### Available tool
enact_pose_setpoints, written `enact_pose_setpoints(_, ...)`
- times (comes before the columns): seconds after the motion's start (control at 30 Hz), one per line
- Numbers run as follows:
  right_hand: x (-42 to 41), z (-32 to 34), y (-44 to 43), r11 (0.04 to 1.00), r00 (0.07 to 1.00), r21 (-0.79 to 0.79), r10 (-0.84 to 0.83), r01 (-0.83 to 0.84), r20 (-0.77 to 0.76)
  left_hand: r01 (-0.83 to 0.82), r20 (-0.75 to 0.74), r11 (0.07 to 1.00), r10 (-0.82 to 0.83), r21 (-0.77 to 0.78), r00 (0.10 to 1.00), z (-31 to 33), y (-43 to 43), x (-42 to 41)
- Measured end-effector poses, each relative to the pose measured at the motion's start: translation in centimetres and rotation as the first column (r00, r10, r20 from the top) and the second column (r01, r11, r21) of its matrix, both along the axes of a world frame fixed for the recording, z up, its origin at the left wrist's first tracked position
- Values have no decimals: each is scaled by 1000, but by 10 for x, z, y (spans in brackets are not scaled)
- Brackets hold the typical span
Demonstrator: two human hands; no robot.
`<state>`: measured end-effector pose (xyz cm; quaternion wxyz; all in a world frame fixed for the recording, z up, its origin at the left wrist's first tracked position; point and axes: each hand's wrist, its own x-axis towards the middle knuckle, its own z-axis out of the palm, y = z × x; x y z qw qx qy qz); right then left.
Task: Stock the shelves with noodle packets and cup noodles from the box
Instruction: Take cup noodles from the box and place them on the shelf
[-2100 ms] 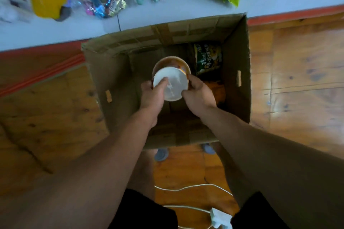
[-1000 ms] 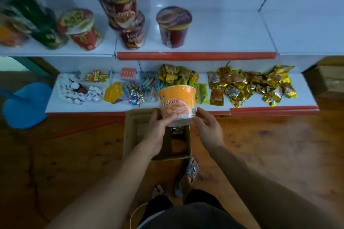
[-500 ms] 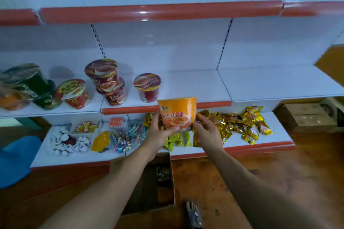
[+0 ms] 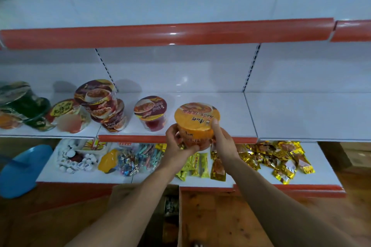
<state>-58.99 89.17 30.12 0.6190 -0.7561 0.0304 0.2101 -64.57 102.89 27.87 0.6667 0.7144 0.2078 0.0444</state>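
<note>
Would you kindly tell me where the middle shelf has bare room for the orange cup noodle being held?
The middle shelf is bare from the lone maroon cup rightward, behind the held orange cup, to the slotted upright; the next panel beyond is bare too. Left of the maroon cup, stacked cups crowd it. The lower shelf is mostly covered in snack packets.

Both hands [image 4: 176, 144] gripping orange cup noodle [image 4: 195, 124], shelf [image 4: 230, 114]

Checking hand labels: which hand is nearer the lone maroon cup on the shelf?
Left. The left hand is just right of the maroon cup; the right hand is farther right, across the orange cup both grip.
</note>
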Motion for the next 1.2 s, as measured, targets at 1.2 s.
enact_pose_setpoints(1.2, 133, -71, 33, 978, 996, -210, -32, 14, -86, -152, -301, 986, 165, 67, 939, -56, 38, 126)
